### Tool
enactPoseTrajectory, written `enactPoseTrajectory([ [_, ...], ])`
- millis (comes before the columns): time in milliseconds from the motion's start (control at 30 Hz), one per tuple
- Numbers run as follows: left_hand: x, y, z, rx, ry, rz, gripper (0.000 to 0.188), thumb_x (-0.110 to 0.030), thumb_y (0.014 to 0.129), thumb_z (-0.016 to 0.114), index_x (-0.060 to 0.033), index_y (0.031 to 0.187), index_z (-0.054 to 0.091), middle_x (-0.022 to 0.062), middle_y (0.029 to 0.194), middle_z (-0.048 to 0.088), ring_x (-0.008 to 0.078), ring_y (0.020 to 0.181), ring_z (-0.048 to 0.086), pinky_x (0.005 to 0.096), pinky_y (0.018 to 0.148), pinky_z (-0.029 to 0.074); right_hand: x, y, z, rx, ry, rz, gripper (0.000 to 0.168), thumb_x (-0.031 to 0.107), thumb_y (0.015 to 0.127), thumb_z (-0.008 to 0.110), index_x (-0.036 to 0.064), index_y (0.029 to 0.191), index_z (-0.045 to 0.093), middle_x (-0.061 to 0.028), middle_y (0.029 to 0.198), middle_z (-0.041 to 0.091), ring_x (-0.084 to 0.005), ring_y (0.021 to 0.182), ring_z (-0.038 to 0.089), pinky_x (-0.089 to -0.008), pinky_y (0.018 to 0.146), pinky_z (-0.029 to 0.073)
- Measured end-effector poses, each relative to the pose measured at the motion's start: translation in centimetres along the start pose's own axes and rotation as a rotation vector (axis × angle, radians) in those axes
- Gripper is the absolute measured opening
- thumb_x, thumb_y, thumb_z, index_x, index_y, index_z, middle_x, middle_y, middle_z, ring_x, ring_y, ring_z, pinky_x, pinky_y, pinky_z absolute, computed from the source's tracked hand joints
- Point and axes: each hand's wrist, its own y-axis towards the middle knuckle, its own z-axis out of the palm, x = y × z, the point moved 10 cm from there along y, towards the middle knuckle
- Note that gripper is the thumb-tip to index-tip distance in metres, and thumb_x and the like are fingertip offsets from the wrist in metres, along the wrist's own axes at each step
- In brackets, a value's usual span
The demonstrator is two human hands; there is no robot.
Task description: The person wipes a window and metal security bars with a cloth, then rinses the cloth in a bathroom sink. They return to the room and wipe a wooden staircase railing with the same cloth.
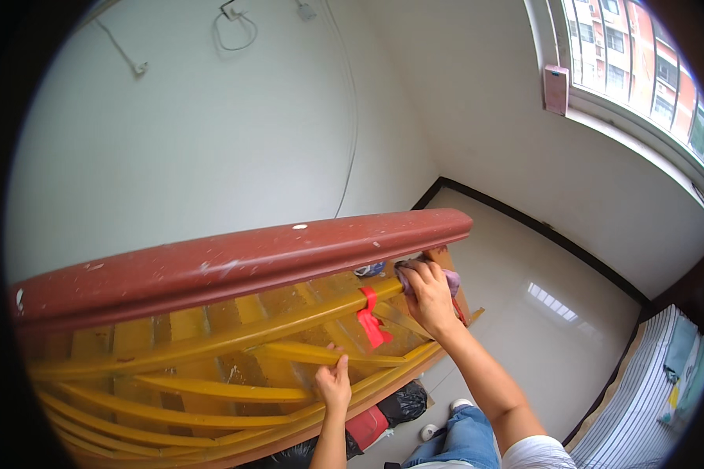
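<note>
A crumpled purple cloth is in my right hand, pressed against the right end of a yellow wooden rail. My left hand grips a thinner yellow slat below that rail, thumb in front and a fingertip showing above it. Both belong to a yellow wooden frame, which looks like the guard rail of a raised bed. Torn red tape hangs from the rail, left of the cloth. A scuffed red-brown beam runs along the far side. Yellow boards lie between.
Black plastic bags and a red bag sit underneath on the floor. Glossy tiles extend right towards a striped mattress or bedding with folded cloths. A barred window is at upper right. Cables hang on the wall.
</note>
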Motion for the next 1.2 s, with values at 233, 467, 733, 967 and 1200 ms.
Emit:
enactPoseTrajectory([
  [233,1.9,-0.6,-1.8,0.074,0.218,-0.162,0.031,-0.023,0.089,0.064,0.0057,0.100,0.058,0.0146,0.087,0.064,0.0176,0.077,0.061,0.0302,0.063,0.049,7.9,0.5,-6.4,-0.051,0.286,0.052,0.045,-0.003,0.063,0.061,0.006,0.108,0.062,-0.0136,0.114,0.057,-0.0348,0.102,0.051,-0.0409,0.089,0.043],
  [467,-12.2,0.2,-7.6,-0.180,-0.145,0.286,0.046,-0.006,0.095,0.047,0.0005,0.139,0.034,0.0144,0.125,0.053,0.0234,0.107,0.055,0.0324,0.095,0.041,21.9,3.7,-2.1,0.243,0.383,-0.295,0.058,0.003,0.067,0.066,0.011,0.123,0.055,-0.0164,0.139,0.038,-0.0382,0.121,0.039,-0.0451,0.100,0.036],
  [733,-14.3,0.1,-8.2,-0.017,0.115,0.242,0.059,-0.017,0.087,0.058,-0.0011,0.139,0.034,0.0161,0.126,0.052,0.0245,0.116,0.051,0.0348,0.096,0.039,40.2,6.8,-0.8,0.033,0.489,-0.627,0.063,0.007,0.069,0.065,0.004,0.129,0.046,-0.0143,0.120,0.051,-0.0319,0.107,0.050,-0.0397,0.094,0.042],
  [967,-16.4,-1.4,-11.3,-0.007,0.241,0.426,0.054,-0.014,0.085,0.063,-0.0001,0.133,0.044,0.0167,0.130,0.051,0.0273,0.116,0.052,0.0372,0.096,0.041,43.5,7.0,0.8,0.077,0.531,-0.747,0.057,0.004,0.074,0.061,0.008,0.129,0.048,-0.0134,0.119,0.053,-0.0300,0.101,0.056,-0.0374,0.086,0.047],
  [1200,-21.7,-8.4,-26.4,-0.751,0.330,0.602,0.028,-0.003,0.084,0.060,0.0007,0.111,0.058,0.0139,0.111,0.058,0.0207,0.091,0.058,0.0294,0.077,0.050,35.6,5.0,-0.2,0.008,0.272,-0.607,0.052,-0.005,0.069,0.060,0.002,0.121,0.055,-0.0209,0.111,0.054,-0.0379,0.097,0.053,-0.0442,0.084,0.045],
])
